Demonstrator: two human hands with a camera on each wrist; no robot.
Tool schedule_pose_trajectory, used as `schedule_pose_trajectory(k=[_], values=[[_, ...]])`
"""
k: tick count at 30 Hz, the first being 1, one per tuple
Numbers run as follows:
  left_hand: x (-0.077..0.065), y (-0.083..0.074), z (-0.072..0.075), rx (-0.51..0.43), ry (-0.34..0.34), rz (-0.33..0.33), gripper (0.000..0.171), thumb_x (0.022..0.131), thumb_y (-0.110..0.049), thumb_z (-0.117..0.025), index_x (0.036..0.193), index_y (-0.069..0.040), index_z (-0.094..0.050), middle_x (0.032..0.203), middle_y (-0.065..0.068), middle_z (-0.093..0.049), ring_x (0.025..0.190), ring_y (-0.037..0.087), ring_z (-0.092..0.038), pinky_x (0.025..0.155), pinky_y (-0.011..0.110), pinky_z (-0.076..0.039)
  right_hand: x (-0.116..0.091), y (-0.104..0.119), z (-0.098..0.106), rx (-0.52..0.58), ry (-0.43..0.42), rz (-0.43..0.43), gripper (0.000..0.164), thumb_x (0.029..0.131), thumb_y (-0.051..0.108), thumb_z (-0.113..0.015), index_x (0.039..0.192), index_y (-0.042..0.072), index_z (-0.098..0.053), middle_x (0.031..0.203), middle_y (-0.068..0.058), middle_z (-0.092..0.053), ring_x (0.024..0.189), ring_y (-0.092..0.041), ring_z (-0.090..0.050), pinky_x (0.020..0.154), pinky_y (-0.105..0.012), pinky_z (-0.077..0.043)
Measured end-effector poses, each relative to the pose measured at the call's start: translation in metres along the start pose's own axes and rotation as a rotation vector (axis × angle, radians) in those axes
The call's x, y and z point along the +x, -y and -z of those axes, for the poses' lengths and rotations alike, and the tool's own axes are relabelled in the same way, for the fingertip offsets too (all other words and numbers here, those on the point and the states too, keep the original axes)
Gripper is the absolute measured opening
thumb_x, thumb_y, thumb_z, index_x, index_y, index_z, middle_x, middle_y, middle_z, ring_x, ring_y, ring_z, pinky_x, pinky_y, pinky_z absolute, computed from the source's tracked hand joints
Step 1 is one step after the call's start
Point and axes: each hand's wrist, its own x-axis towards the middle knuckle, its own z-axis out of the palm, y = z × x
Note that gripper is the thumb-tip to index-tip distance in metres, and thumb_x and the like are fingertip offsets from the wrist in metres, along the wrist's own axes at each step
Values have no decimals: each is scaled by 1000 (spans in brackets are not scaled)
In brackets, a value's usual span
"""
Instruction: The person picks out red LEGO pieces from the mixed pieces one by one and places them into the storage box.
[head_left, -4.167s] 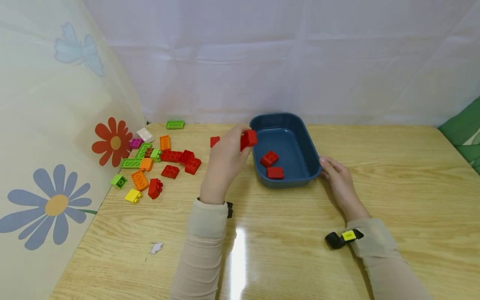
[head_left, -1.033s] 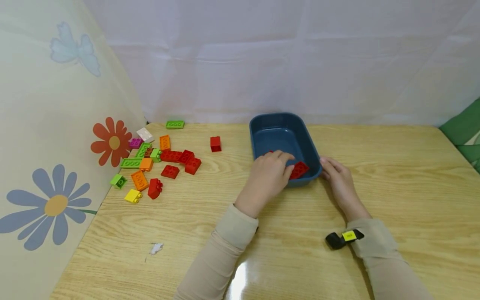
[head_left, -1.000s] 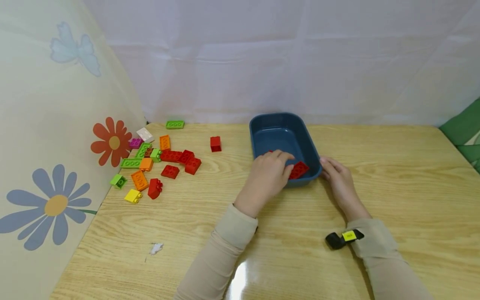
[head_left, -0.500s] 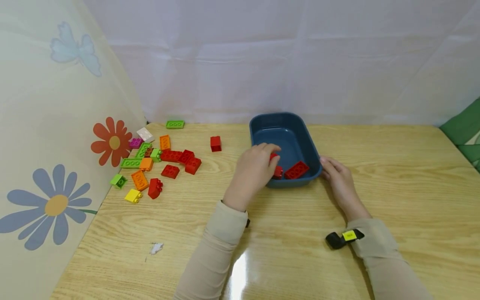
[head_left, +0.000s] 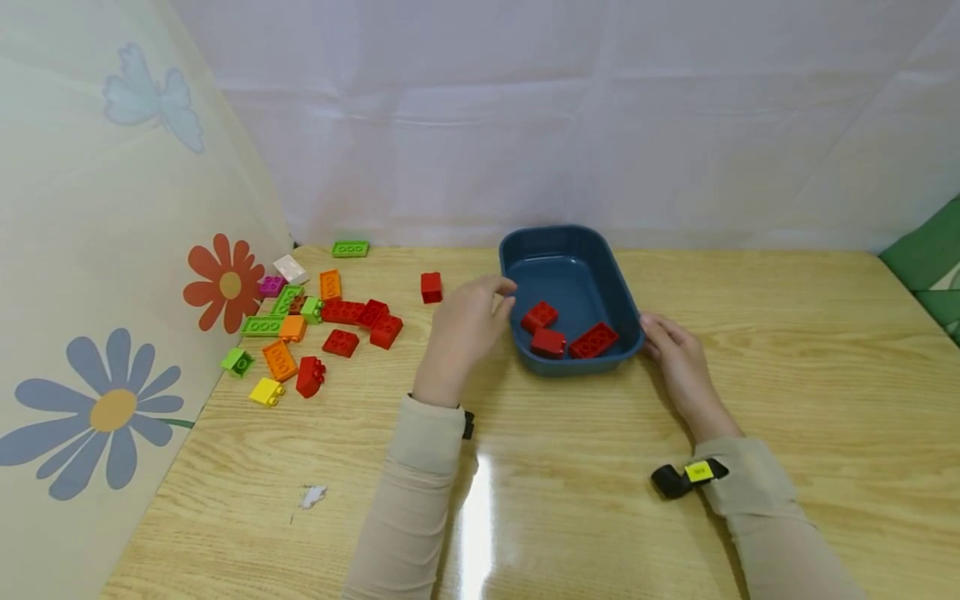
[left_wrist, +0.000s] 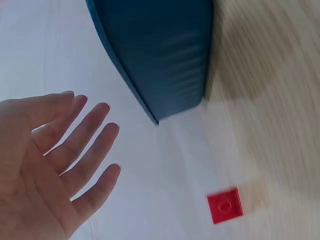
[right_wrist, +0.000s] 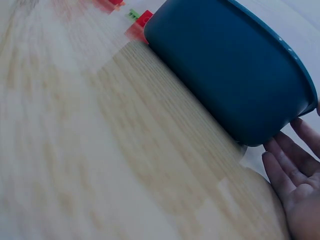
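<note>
My left hand [head_left: 467, 329] hovers just left of the blue plastic bin [head_left: 564, 367], fingers spread and holding nothing. The left wrist view shows that palm [left_wrist: 40, 175] bare, apart from the bin. Inside the bin lie a red building brick [head_left: 540, 315], a second red brick [head_left: 548, 342] and a longer red brick [head_left: 594, 341]. My right hand [head_left: 678, 367] holds the bin's near right corner. In the right wrist view its fingers [right_wrist: 295, 155] curve against the bin's outer wall, while the thumb is mostly cut off at the frame's edge.
One red brick [head_left: 431, 287] stands alone on the table, left of the bin. Further left, several loose red, orange, green, yellow and other bricks [head_left: 279, 360] lie scattered. A white cloth wall [head_left: 450, 150] rises behind the table, and a flower-print panel [head_left: 112, 250] at the left.
The left hand carried a red brick over the bin's left rim, reached inside, then withdrew leftward without it. Three red bricks now lie in the bin instead of two. The right hand stayed put.
</note>
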Motion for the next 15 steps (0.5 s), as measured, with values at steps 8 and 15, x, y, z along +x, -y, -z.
schedule_pose_trajectory(k=[8, 15], values=[[-2, 21, 10, 47, -8, 88, 31, 92, -25, -58, 121, -17, -64, 120, 1, -69, 97, 20, -64, 77, 36, -57, -1, 0, 0, 47, 6, 2, 16, 93, 14, -54, 95, 18, -69, 92, 16, -71, 85, 3, -64, 74, -6, -52], [-4, 35, 15, 22, -2, 126, 33, 91, -27, -58, 123, -17, -62, 122, 2, -68, 98, 22, -64, 80, 38, -56, -1, 0, 0, 33, 7, -2, 15, 94, 15, -54, 96, 18, -68, 92, 16, -71, 85, 3, -64, 74, -6, -52]])
